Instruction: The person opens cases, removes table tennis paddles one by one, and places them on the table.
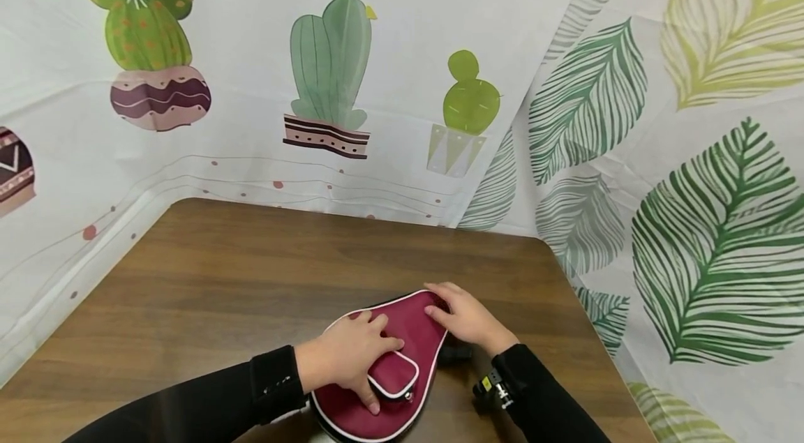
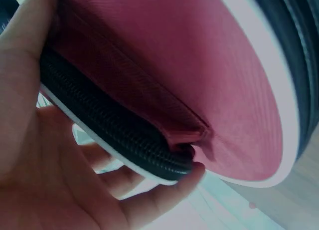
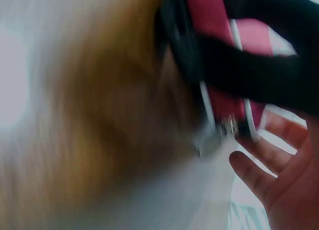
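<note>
A maroon paddle case [image 1: 408, 317] with white piping and a dark zipped side lies on the table, its narrow end away from me. A small zipped pocket [image 1: 396, 373] stands out from its face. My left hand [image 1: 348, 352] lies over the case and grips around the pocket, thumb on one side and fingers on the other. The left wrist view shows the pocket's black zipper [image 2: 112, 120] and dark red side fabric. My right hand [image 1: 467, 317] touches the narrow end with fingers fairly straight. Near its fingertips is a blurred metal fitting [image 3: 228, 126].
The brown wooden table [image 1: 251, 248] reaches back to a white cloth backdrop [image 1: 245, 80] printed with cacti and leaves. A black item [image 1: 453, 355] lies beside the case, partly hidden by the right arm. A device [image 1: 493, 387] is strapped at the right wrist.
</note>
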Demonstrator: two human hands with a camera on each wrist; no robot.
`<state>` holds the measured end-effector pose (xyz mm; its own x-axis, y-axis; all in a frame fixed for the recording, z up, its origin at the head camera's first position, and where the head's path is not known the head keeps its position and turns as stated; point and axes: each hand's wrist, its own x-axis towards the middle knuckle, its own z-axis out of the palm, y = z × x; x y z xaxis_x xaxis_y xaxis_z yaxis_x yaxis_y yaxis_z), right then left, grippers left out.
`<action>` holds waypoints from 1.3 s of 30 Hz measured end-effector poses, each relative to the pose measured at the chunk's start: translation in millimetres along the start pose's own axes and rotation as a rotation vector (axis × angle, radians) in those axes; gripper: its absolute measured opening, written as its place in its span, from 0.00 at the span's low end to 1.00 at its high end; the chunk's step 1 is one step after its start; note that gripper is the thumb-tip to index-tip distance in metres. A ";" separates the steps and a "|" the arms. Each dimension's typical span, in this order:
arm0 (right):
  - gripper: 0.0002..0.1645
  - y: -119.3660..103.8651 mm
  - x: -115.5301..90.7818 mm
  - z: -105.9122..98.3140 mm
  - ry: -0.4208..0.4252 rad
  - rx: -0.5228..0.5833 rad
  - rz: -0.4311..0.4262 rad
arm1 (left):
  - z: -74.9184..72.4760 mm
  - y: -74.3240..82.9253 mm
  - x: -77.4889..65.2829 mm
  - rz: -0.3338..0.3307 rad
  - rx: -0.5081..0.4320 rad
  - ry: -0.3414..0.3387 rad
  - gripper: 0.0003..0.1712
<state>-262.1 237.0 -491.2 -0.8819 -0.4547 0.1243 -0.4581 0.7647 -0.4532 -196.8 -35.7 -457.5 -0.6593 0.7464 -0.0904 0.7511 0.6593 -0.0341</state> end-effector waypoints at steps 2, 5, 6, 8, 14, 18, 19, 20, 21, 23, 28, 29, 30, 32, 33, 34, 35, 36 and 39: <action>0.31 -3.1 2.0 3.4 -0.030 -0.006 -0.017 | 1.3 -8.2 1.9 0.028 -0.026 0.000 0.57; 0.31 -3.9 1.6 4.4 -0.036 -0.036 0.000 | 4.1 -22.6 3.1 0.068 -0.074 0.008 0.56; 0.30 -3.4 0.9 3.9 -0.026 -0.048 0.009 | 4.8 -27.3 3.2 0.077 -0.083 0.014 0.56; 0.29 -2.3 -0.5 1.8 -0.016 -0.078 0.027 | 5.5 -36.0 2.7 0.087 -0.093 0.018 0.56; 0.12 -1.8 -4.5 -7.3 -0.024 -0.081 0.017 | 3.1 -54.0 -1.2 0.103 -0.079 0.000 0.60; 0.22 -3.0 -6.1 -8.4 -0.109 0.048 -0.031 | 2.0 -66.4 -5.1 0.055 -0.134 -0.009 0.65; 0.23 -3.6 -6.8 -8.3 -0.146 0.089 -0.036 | 2.0 -69.7 -5.9 0.033 -0.143 0.000 0.65; 0.22 -4.1 -7.4 -7.7 -0.184 0.133 -0.037 | 1.7 -72.7 -6.9 0.007 -0.144 0.015 0.65; 0.20 -4.9 -8.3 -7.0 -0.222 0.178 -0.026 | 1.2 -75.5 -8.2 -0.024 -0.130 0.037 0.62; 0.13 -6.1 -9.8 -4.6 -0.277 0.246 -0.001 | 0.7 -79.7 -9.9 -0.083 -0.066 0.100 0.55; 0.17 -9.3 -10.3 2.7 -0.321 0.324 0.058 | -3.2 -71.3 -10.7 -0.255 -0.005 0.302 0.20; 0.20 -9.9 -10.1 3.5 -0.322 0.329 0.073 | -4.7 -66.0 -10.8 -0.276 -0.049 0.315 0.17; 0.23 -10.7 -10.3 4.5 -0.322 0.335 0.088 | -6.1 -59.7 -11.7 -0.290 -0.103 0.312 0.18; 0.27 -11.3 -10.6 6.4 -0.319 0.345 0.110 | -8.5 -47.1 -13.3 -0.311 -0.192 0.243 0.29; 0.27 -11.3 -10.7 7.0 -0.315 0.351 0.116 | -9.2 -41.6 -13.8 -0.316 -0.225 0.194 0.36; 0.26 -11.4 -10.9 7.2 -0.311 0.359 0.119 | -10.3 -36.8 -14.3 -0.321 -0.249 0.148 0.42; 0.25 -11.2 -10.9 7.5 -0.311 0.367 0.121 | -10.3 -33.2 -14.6 -0.327 -0.263 0.108 0.48; 0.22 -11.2 -11.0 7.9 -0.312 0.378 0.118 | -10.4 -30.9 -14.6 -0.330 -0.266 0.080 0.52; 0.14 -10.7 -11.1 9.9 -0.323 0.414 0.112 | -11.1 -29.2 -14.4 -0.326 -0.290 0.048 0.57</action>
<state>-246.3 229.4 -496.5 -0.8137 -0.5483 -0.1930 -0.2236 0.6018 -0.7667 -209.6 -64.7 -444.1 -0.8662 0.4940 -0.0747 0.4674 0.8540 0.2286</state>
